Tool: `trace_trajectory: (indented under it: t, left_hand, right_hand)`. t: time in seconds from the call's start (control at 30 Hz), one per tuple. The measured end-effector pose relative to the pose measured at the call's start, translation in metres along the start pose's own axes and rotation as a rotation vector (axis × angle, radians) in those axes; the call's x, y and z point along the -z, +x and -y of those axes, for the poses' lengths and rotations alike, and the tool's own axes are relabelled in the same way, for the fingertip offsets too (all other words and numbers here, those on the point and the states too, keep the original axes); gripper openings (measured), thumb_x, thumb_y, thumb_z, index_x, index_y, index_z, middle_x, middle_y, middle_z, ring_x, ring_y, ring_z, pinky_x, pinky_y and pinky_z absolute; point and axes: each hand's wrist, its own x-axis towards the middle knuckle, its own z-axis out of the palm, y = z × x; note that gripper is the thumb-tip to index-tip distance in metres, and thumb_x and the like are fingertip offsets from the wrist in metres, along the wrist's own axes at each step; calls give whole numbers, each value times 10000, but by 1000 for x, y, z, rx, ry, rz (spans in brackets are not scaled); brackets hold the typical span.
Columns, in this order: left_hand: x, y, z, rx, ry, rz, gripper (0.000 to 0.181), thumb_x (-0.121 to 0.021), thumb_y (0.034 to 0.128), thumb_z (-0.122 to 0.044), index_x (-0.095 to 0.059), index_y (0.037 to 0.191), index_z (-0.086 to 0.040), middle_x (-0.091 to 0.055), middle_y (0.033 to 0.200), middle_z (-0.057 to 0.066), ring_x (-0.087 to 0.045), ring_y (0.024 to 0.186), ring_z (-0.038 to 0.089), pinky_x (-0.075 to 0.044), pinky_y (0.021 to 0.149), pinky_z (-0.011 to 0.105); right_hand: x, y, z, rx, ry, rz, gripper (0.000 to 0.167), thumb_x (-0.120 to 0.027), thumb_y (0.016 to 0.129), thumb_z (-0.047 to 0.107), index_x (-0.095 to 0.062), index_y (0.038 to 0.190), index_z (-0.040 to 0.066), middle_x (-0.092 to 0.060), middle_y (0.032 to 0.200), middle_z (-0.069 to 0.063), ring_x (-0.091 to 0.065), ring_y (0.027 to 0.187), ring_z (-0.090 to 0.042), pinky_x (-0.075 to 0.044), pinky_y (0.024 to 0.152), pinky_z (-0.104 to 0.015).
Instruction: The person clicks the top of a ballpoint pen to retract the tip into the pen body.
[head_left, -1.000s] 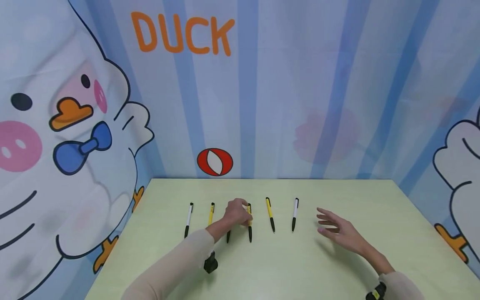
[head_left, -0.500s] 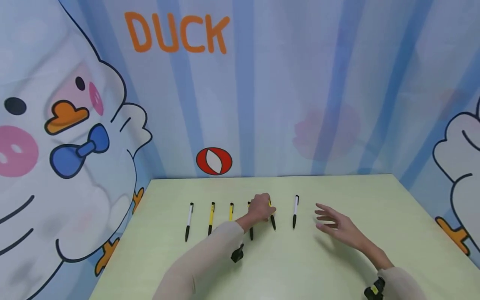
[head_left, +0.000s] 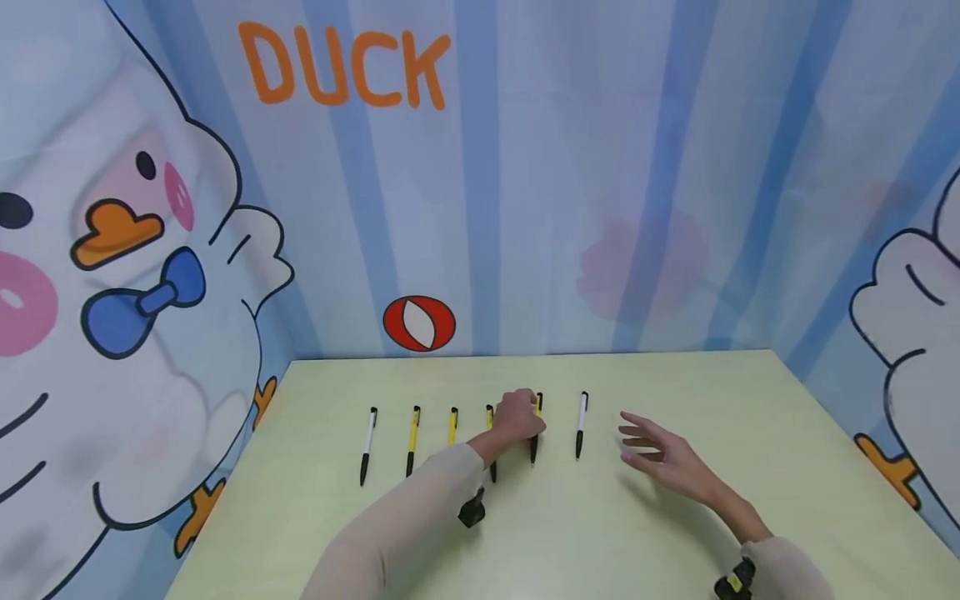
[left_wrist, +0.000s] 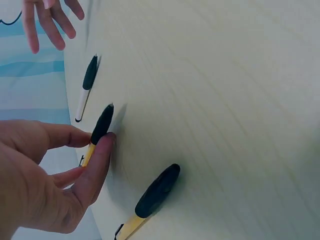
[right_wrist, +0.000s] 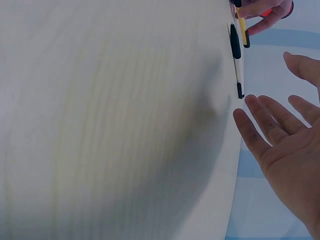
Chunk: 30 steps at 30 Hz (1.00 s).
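Observation:
Between thumb and fingers, my left hand (head_left: 516,418) pinches a yellow pen (left_wrist: 101,127) with a black grip, its tip pointing toward me. The left wrist view shows the pen's shadow beside it; whether it is fully off the table I cannot tell. To its right lies a white pen (head_left: 582,425) with a black grip. Left of the held pen, another yellow pen (left_wrist: 155,192) is partly hidden by my left hand and forearm in the head view. My right hand (head_left: 667,458) hovers over the table at the right, fingers spread and holding nothing.
Farther left in the row lie a yellow pen (head_left: 453,425), another yellow pen (head_left: 414,440) and a white pen (head_left: 367,446). They rest roughly parallel on the pale table (head_left: 600,533). A printed duck curtain (head_left: 525,208) stands along the table's back edge.
My left hand has moved right from one yellow pen to the one beside it and grasped it. That pen's slant has changed, its tip swinging left. My right hand stays nearly in place.

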Motion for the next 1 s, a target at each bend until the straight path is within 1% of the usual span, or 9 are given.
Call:
trace_trajectory:
  t: [0.07,0.1,0.23,0.3,0.4,0.5,0.67,0.87,1.0]
  left_hand:
    - [6,-4,3,17,-44,-2,429,-725,848,-58,-645,1267,-7,-739,1057,132,-714,673,192,-614,752,326]
    - [9,-7,5,23,-84,4,449,-716,854,-57,-629,1291,-4,-730,1039,134,-724,665,199,-630,749,341]
    - [22,-20,5,29,-282,59,520,-672,860,-26,-562,1366,16,-695,888,138,-723,618,231,-648,609,345]
    - [29,-27,3,28,-369,85,535,-669,855,-17,-553,1377,18,-667,891,118,-705,648,212,-651,601,350]
    - [41,-40,1,33,-451,114,531,-666,842,-4,-572,1365,9,-664,914,109,-710,684,213,-660,635,375]
    - [53,-52,1,22,-506,138,519,-665,837,11,-590,1351,6,-653,930,103,-720,708,209,-662,641,380]
    - [67,-71,5,-12,-578,175,539,-656,836,26,-573,1368,16,-617,940,104,-721,743,208,-663,648,381]
    - [72,-83,14,-4,-652,196,556,-699,869,29,-557,1405,-8,-641,986,119,-728,790,193,-664,673,368]
    - [72,-87,20,-26,-685,192,546,-730,890,2,-588,1413,-57,-693,1023,141,-755,859,210,-666,711,374]
  right_hand:
    - [-3,4,0,12,3,3,617,-645,1011,169,-385,1532,-36,-561,1414,-329,-622,1223,-480,-597,964,-469]
    - [-4,5,0,18,1,7,619,-644,1013,173,-382,1534,-35,-560,1417,-326,-622,1226,-479,-592,968,-484]
    - [-4,8,0,28,-6,9,619,-652,1007,171,-390,1534,-23,-568,1417,-312,-628,1222,-469,-583,963,-516]
    - [-3,8,1,42,-9,10,619,-653,1004,157,-391,1533,-26,-568,1415,-317,-629,1219,-471,-581,958,-527]
    - [-2,10,3,65,-10,14,618,-653,1004,152,-390,1535,-26,-565,1415,-322,-629,1215,-471,-584,951,-530]
    - [-1,12,7,80,-10,20,620,-659,1000,149,-394,1533,-24,-567,1413,-321,-629,1211,-470,-587,945,-531]
    - [-2,15,13,89,-17,24,617,-673,989,137,-410,1525,-18,-573,1408,-317,-634,1209,-469,-581,946,-546]
    - [-9,22,21,97,-16,40,640,-687,984,165,-402,1537,13,-561,1427,-309,-633,1224,-461,-576,956,-564]
    - [-17,29,32,110,-20,52,690,-706,972,178,-374,1557,25,-546,1454,-294,-630,1237,-454,-574,963,-573]
